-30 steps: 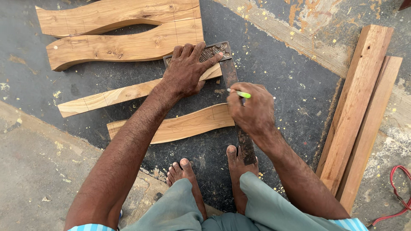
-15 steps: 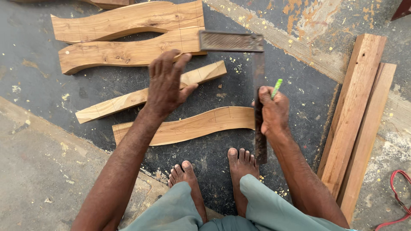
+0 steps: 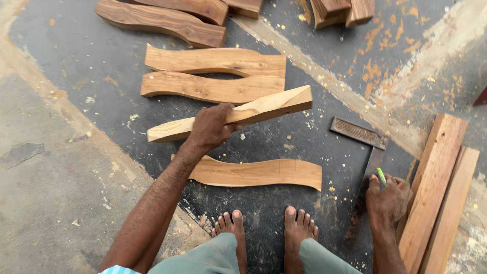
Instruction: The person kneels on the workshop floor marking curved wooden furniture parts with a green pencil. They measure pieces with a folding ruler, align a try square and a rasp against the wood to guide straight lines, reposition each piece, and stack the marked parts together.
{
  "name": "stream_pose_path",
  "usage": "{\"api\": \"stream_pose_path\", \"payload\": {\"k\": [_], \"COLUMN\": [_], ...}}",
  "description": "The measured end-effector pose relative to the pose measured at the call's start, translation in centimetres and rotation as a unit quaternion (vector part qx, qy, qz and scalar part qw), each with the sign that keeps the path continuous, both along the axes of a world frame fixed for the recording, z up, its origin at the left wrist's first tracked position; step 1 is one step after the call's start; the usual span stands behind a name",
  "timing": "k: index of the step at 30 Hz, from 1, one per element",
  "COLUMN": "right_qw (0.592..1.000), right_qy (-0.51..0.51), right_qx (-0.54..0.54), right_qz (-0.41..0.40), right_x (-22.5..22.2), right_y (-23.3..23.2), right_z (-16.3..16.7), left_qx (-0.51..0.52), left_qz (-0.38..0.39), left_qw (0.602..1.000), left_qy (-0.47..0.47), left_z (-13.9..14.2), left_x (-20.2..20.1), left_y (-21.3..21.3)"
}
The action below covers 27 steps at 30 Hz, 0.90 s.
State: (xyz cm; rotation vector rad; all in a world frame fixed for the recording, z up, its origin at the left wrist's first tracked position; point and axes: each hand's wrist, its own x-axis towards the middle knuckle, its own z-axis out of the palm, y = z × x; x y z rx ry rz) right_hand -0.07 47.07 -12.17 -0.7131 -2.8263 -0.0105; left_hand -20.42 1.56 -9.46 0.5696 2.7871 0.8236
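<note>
1. Two hands at work: left hand point(image 3: 212, 127) clamped around tapered wood piece point(image 3: 231, 120), raised above dark floor point(image 3: 76, 76); keep it level.
2. Right hand point(image 3: 388, 199) closed on green pencil point(image 3: 381, 176), apparently resting on steel square point(image 3: 366, 167).

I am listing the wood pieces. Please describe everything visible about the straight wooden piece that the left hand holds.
The straight wooden piece is a pale, tapered block of raw timber, wider at its right end. It lies slanted, right end higher in the picture. The left hand grips it near the middle. Whether it rests on the dark floor cannot be told.
</note>
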Motion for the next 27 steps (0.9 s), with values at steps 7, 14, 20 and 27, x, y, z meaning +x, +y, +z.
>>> {"api": "stream_pose_path", "payload": {"k": [7,14,20,27], "right_qw": [0.720,0.713,0.713,0.756], "right_qy": [0.094,-0.060,-0.103,-0.099], "right_qx": [-0.599,-0.582,-0.551,-0.486], "right_qz": [0.339,0.386,0.421,0.427], "right_x": [-15.1,-26.1,-29.3,-29.9], "right_y": [-8.6,-14.7,-17.8,-22.0], "right_z": [15.0,25.6,27.1,28.5], "left_qx": [0.307,0.548,0.375,0.311], "left_qz": [0.017,0.058,0.283,0.304], "left_qw": [0.950,0.824,0.860,0.892], "left_qy": [0.049,-0.132,-0.200,-0.118], "left_z": [7.4,6.5,1.1,-1.6], "left_x": [-0.4,-2.4,1.0,5.8], "left_y": [6.7,-1.0,-6.7,-2.6]}}
